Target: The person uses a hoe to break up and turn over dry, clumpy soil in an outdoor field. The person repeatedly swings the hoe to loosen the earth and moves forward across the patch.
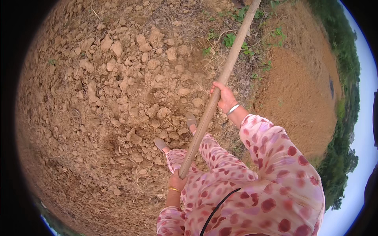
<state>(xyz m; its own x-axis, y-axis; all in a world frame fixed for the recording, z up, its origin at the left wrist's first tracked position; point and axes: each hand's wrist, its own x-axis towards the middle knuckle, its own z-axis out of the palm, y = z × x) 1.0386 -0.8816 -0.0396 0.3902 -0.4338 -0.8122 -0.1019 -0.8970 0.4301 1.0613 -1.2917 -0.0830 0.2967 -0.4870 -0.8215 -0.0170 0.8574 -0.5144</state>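
Note:
A long wooden tool handle runs from the top of the view down to the wearer's lap area; its far end is cut off by the picture's top edge. My right hand, with a silver-coloured bangle at the wrist, grips the handle around its middle. Near the rounded lower end, my left hand is closed around the wood, a gold-coloured bangle on that wrist. Broken clods of dry brown soil lie to the left of the handle and around my feet.
My two shoes stand among the clods. Dry stalks and small green plants grow near the upper handle. Beyond them, a smoother stretch of orange-brown soil reaches to green trees on the right.

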